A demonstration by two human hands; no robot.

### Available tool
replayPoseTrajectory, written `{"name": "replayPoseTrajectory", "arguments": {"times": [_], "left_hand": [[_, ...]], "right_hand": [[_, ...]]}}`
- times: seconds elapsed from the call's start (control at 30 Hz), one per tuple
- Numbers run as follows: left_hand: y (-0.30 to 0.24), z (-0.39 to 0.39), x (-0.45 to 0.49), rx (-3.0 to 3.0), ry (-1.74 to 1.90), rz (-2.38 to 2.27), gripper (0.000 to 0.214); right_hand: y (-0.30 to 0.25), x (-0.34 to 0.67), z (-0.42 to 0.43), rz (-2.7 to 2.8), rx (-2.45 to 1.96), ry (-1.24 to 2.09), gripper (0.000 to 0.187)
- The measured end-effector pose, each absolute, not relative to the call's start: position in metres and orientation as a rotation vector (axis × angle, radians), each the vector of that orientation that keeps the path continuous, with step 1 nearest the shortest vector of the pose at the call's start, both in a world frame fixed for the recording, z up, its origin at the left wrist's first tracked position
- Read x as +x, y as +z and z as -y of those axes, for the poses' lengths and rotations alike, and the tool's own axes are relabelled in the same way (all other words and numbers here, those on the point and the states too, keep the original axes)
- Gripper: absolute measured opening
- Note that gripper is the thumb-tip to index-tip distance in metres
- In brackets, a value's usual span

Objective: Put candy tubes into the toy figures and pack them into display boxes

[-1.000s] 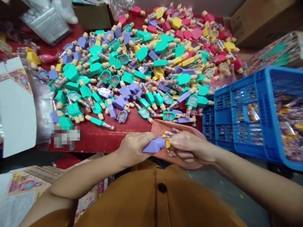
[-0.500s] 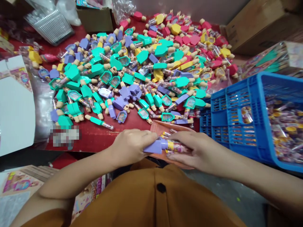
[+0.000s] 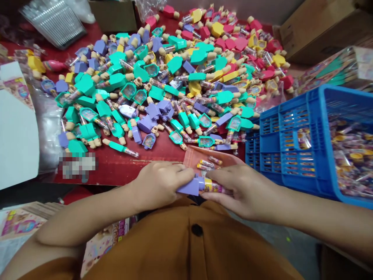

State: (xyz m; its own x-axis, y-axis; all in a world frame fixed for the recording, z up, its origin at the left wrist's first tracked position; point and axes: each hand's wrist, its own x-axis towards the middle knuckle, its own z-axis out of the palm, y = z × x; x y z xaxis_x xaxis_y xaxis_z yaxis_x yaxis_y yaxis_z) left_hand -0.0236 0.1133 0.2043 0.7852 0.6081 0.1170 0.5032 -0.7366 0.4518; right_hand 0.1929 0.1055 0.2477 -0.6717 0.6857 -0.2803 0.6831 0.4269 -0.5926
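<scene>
My left hand (image 3: 160, 184) grips the lilac plastic end of a toy candy tube (image 3: 190, 186). My right hand (image 3: 244, 190) closes around its clear tube with a yellow band (image 3: 214, 186), holding the far end. Both hands rest just in front of a salmon-pink plastic tray (image 3: 198, 155), which holds a few small capped tubes (image 3: 207, 163). Beyond them, on the red table (image 3: 116, 171), lies a large heap of teal, lilac, pink and yellow toy pieces (image 3: 163, 89).
A blue plastic crate (image 3: 294, 155) full of wrapped toys stands to the right. Cardboard boxes (image 3: 320, 31) sit behind it, and a stack of clear plastic trays (image 3: 52, 23) lies at the far left. A white card (image 3: 17, 128) and a printed box (image 3: 101, 245) lie near my left arm.
The clear tube with its yellow band now shows fully beyond the lilac end, where earlier only a yellow rim showed. My hands have drawn back towards me, uncovering the small tubes in the tray.
</scene>
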Motion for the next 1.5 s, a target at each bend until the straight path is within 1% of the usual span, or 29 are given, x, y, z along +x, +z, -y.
{"name": "replayPoseTrajectory", "arguments": {"times": [0.1,0.27,0.33,0.37,0.4,0.5,0.53,0.57,0.6,0.67,0.73,0.77,0.8,0.83,0.87,0.9,0.97,1.0,1.07,1.2,1.3,1.33,1.47,1.5], "left_hand": [[0.204,-0.112,-0.023,2.582,0.337,-0.852,0.025],[0.196,-0.107,-0.021,2.574,0.138,-0.902,0.027],[0.192,-0.107,-0.02,2.552,0.109,-0.888,0.023],[0.19,-0.108,-0.02,2.543,0.107,-0.908,0.021],[0.19,-0.109,-0.019,2.526,0.104,-0.957,0.019],[0.192,-0.113,-0.019,2.415,0.058,-1.12,0.023],[0.193,-0.114,-0.019,2.393,0.039,-1.134,0.026],[0.193,-0.114,-0.019,2.402,0.026,-1.107,0.025],[0.192,-0.114,-0.018,2.443,0.019,-1.052,0.022],[0.187,-0.115,-0.016,2.572,0.016,-0.929,0.015],[0.176,-0.119,-0.011,2.709,0.043,-0.806,0.015],[0.167,-0.123,-0.008,2.755,0.072,-0.774,0.016],[0.157,-0.129,-0.006,2.769,0.117,-0.784,0.018],[0.146,-0.136,-0.005,2.738,0.173,-0.86,0.019],[0.134,-0.144,-0.005,2.634,0.244,-1.035,0.021],[0.121,-0.151,-0.006,2.462,0.317,-1.277,0.027],[0.095,-0.164,-0.011,2.021,0.426,-1.738,0.049],[0.082,-0.169,-0.015,1.833,0.456,-1.884,0.058],[0.059,-0.175,-0.023,1.617,0.489,-2.007,0.066],[0.031,-0.181,-0.031,1.328,0.589,-1.979,0.061],[0.029,-0.185,-0.026,1.068,0.75,-1.889,0.055],[0.031,-0.185,-0.023,0.974,0.809,-1.839,0.052],[0.05,-0.178,-0.006,0.604,0.943,-1.542,0.023],[0.055,-0.175,-0.002,0.528,0.953,-1.466,0.02]], "right_hand": [[0.242,0.189,-0.108,2.529,-1.4,1.35,0.03],[0.225,0.185,-0.114,2.195,-1.554,1.942,0.032],[0.221,0.186,-0.118,2.221,-1.494,2.013,0.034],[0.22,0.187,-0.12,2.327,-1.457,1.93,0.033],[0.22,0.189,-0.122,2.482,-1.426,1.742,0.032],[0.218,0.195,-0.122,2.917,-1.291,0.855,0.03],[0.216,0.196,-0.12,2.97,-1.252,0.668,0.033],[0.213,0.197,-0.117,2.984,-1.246,0.624,0.036],[0.208,0.198,-0.114,2.959,-1.274,0.717,0.038],[0.198,0.198,-0.107,2.758,-1.385,1.149,0.038],[0.185,0.198,-0.103,2.438,-1.464,1.646,0.037],[0.178,0.198,-0.104,2.278,-1.499,1.829,0.037],[0.171,0.199,-0.106,2.112,-1.565,1.929,0.038],[0.164,0.201,-0.111,1.949,-1.654,1.947,0.039],[0.156,0.205,-0.118,1.799,-1.749,1.894,0.04],[0.148,0.21,-0.126,1.668,-1.83,1.793,0.042],[0.131,0.223,-0.146,1.482,-1.93,1.561,0.043],[0.123,0.231,-0.155,1.43,-1.957,1.462,0.042],[0.11,0.248,-0.169,1.382,-1.99,1.316,0.039],[0.089,0.263,-0.16,1.445,-2.029,1.176,0.029],[0.074,0.256,-0.127,1.614,-2.029,1.239,0.018],[0.068,0.253,-0.115,1.659,-2.022,1.272,0.017],[0.047,0.241,-0.086,1.667,-2.003,1.338,0.02],[0.045,0.237,-0.085,1.636,-1.991,1.35,0.021]]}}
